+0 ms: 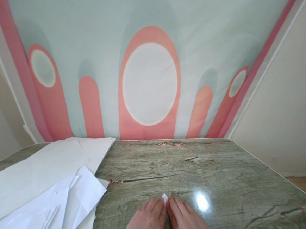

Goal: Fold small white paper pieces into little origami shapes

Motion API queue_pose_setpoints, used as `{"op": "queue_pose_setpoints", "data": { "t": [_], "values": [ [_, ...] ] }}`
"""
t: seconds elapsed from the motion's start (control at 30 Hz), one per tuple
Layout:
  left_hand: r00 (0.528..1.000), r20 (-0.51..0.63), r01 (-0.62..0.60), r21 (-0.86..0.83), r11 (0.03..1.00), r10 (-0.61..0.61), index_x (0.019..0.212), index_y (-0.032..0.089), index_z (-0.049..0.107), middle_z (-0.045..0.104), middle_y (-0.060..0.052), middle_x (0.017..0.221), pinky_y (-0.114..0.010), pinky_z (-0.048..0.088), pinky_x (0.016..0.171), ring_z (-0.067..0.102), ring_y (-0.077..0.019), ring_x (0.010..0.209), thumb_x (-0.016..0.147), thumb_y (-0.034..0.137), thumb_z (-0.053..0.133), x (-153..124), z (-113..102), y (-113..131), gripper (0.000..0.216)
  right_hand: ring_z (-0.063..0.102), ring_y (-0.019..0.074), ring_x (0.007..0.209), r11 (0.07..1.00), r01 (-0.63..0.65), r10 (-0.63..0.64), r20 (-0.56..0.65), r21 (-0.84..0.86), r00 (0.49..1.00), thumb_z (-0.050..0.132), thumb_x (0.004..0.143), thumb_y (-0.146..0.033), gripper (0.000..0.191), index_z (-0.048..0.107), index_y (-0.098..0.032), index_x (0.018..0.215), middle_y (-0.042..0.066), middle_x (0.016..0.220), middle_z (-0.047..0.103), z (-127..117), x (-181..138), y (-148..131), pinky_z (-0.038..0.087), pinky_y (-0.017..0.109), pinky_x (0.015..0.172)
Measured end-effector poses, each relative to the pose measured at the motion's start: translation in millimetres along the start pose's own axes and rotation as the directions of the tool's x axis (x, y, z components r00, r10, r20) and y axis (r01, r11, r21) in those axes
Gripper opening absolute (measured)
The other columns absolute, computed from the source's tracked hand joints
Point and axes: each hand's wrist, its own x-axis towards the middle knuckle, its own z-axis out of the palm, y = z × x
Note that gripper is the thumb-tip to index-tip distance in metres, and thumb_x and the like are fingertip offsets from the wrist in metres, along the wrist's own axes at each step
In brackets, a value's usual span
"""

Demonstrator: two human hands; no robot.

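Observation:
My left hand (147, 220) and my right hand (185, 218) meet at the front middle of the table, fingertips close together. Between them is a small white piece of paper (164, 197) with a pointed tip showing past the fingers. Both hands are closed on it, the left from its left side and the right from its right side. The rest of the paper is hidden under the fingers, so its full shape does not show.
A wood-grain table (200, 170) stretches ahead. On its left lie large white sheets (45, 161), with smaller loose papers (87, 190) on top. A printed backdrop (99, 44) hangs behind the far edge, and a pale wall (287, 100) stands on the right.

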Motion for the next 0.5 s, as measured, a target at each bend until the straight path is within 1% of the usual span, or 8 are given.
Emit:
{"op": "queue_pose_setpoints", "data": {
  "t": [0.07,0.13,0.23,0.3,0.4,0.5],
  "values": [
    [1.0,-0.012,-0.012,-0.011,1.0,0.012,0.133,0.004,0.043,0.047,-0.019,0.134,-0.042,0.043,0.097,0.047,-0.0303,0.12,0.086,0.015,0.043,0.1,4.9,-1.2,0.048,0.061,0.0241,0.074,1.0,0.011,-0.011,-0.014,-0.009,1.0,0.047,0.076,0.0,0.036,0.062,-0.004,0.109,0.016,0.095,0.068,0.3,-0.4,-0.8,0.051,0.034,0.066],
    [0.999,-0.036,-0.029,-0.021,0.999,0.028,0.135,0.006,0.042,0.045,-0.018,0.137,-0.041,0.043,0.098,0.046,-0.0288,0.122,0.087,0.015,0.043,-0.4,9.2,-2.8,0.048,0.061,0.0237,0.073,0.999,0.037,-0.037,-0.005,-0.019,0.999,0.046,0.076,0.0,0.035,0.062,-0.005,0.107,0.015,0.093,0.068,-2.7,1.9,-1.4,0.05,0.034,0.066],
    [0.997,-0.053,-0.064,-0.02,0.998,0.062,0.132,0.006,0.045,0.046,-0.019,0.136,-0.039,0.04,0.1,0.046,-0.029,0.122,0.086,0.023,0.051,-1.4,10.3,-4.1,0.049,0.06,0.0233,0.07,0.996,0.082,-0.081,0.008,-0.037,0.997,0.047,0.077,-0.001,0.033,0.063,-0.005,0.105,0.015,0.089,0.067,-9.7,7.0,-2.0,0.049,0.033,0.062],
    [0.996,-0.058,-0.075,-0.014,0.997,0.074,0.128,0.004,0.05,0.05,-0.021,0.132,-0.04,0.04,0.1,0.048,-0.0299,0.119,0.086,0.026,0.052,-1.5,8.5,-4.2,0.047,0.059,0.0226,0.066,0.996,0.083,-0.082,0.015,-0.04,0.996,0.049,0.076,-0.001,0.036,0.061,-0.003,0.11,0.015,0.088,0.068,-13.6,8.9,-1.1,0.048,0.033,0.059],
    [0.995,-0.081,-0.063,-0.012,0.998,0.062,0.125,0.006,0.053,0.055,-0.02,0.126,-0.041,0.042,0.097,0.052,-0.0283,0.115,0.089,0.018,0.045,-0.4,5.2,-4.0,0.038,0.06,0.0215,0.065,0.996,0.092,-0.091,0.052,-0.021,0.995,0.051,0.078,-0.003,0.038,0.059,-0.004,0.115,0.013,0.093,0.068,-16.6,9.1,3.1,0.049,0.032,0.058],
    [0.994,-0.085,-0.071,-0.014,0.997,0.07,0.124,0.008,0.053,0.057,-0.017,0.124,-0.041,0.044,0.096,0.054,-0.0274,0.111,0.089,0.014,0.043,0.4,2.0,-2.8,0.037,0.062,0.0212,0.075,0.994,0.104,-0.105,0.093,0.023,0.99,0.051,0.082,-0.005,0.031,0.06,-0.009,0.111,0.011,0.102,0.067,-17.2,10.0,7.6,0.051,0.031,0.064]
  ]
}}
